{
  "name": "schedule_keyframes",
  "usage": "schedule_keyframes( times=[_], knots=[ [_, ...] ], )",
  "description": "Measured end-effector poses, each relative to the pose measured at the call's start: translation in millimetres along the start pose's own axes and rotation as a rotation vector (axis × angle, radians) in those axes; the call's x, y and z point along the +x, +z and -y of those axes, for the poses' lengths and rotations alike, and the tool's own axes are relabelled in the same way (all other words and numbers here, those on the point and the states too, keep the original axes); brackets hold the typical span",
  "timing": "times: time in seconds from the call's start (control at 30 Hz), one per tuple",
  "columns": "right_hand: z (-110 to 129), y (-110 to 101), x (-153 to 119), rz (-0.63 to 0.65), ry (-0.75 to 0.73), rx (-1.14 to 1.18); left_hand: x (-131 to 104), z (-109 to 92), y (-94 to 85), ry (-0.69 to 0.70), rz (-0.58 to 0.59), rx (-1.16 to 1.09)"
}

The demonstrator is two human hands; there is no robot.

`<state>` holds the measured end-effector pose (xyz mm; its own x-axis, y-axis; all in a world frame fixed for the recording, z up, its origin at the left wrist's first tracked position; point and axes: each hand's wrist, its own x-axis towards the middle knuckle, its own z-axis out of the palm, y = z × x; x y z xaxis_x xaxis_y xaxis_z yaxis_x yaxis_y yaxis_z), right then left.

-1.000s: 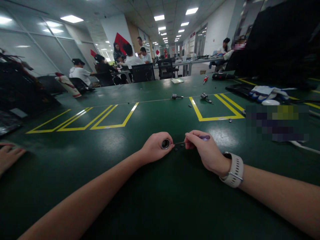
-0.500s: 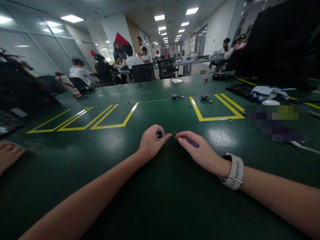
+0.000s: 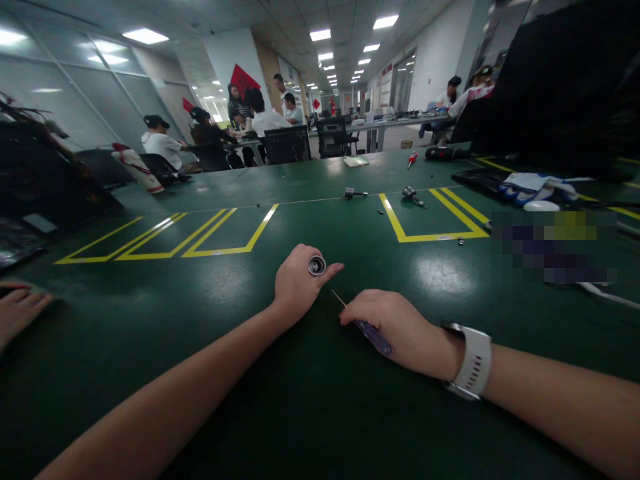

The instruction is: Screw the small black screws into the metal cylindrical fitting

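Observation:
My left hand [image 3: 294, 287] is closed round a hollow, round metal part [image 3: 317, 265], its open end facing me and the thumb stretched out to the right. Inside the rim the part looks dark, with something paler that I cannot make out. Lower and to the right, my right hand [image 3: 403, 330] grips a thin screwdriver [image 3: 373, 337] with a see-through purple handle. Its slim blade points up and left toward my left hand, apart from the metal part.
On the green table [image 3: 225, 413] lie two metal parts with shafts [image 3: 354, 193] [image 3: 413, 196] and small metal bits [image 3: 461, 241]. Yellow tape [image 3: 440, 237] marks areas. Farther off are a red-handled tool [image 3: 412, 159] and gloves [image 3: 540, 187]. Another person's hand [image 3: 23, 310] rests at left.
My right hand has drawn down toward me with the screwdriver, away from my left thumb, and more of the handle shows. My left hand has shifted slightly left and up with the metal part.

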<state>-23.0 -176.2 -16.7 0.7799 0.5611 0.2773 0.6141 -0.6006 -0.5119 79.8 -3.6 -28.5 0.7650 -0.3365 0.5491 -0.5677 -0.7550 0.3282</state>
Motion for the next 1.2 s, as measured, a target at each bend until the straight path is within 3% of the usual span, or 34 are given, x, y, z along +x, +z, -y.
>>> schedule_keyframes(
  times=[0.1,0.2,0.3,0.4,0.5,0.63,0.87,1.03,1.2],
  knots=[
    [1,0,0,-0.009,-0.009,0.014,-1,-1,-0.4,-0.002,0.021,0.017],
    [-1,3,1,-0.148,-0.010,0.103,-2,-1,0.2,-0.019,0.034,0.008],
    [-6,4,2,-0.362,0.088,0.334,-1,-1,0.3,-0.054,0.070,-0.009],
    [-14,3,5,-0.477,0.227,0.663,-1,-2,-0.2,-0.077,0.095,-0.014],
    [-21,2,8,-0.532,0.351,0.925,0,-3,-1.1,-0.086,0.095,-0.007],
    [-24,2,10,-0.492,0.486,1.083,0,-4,-2.3,-0.091,0.096,-0.008],
    [-25,7,9,-0.412,0.462,1.004,-3,-8,-2.4,-0.127,0.063,-0.224],
    [-27,7,8,-0.381,0.430,0.851,-5,-16,-2.8,-0.141,0.138,-0.379],
    [-25,6,7,-0.384,0.478,0.685,-7,-17,3.3,-0.298,0.206,-0.711]
  ],
)
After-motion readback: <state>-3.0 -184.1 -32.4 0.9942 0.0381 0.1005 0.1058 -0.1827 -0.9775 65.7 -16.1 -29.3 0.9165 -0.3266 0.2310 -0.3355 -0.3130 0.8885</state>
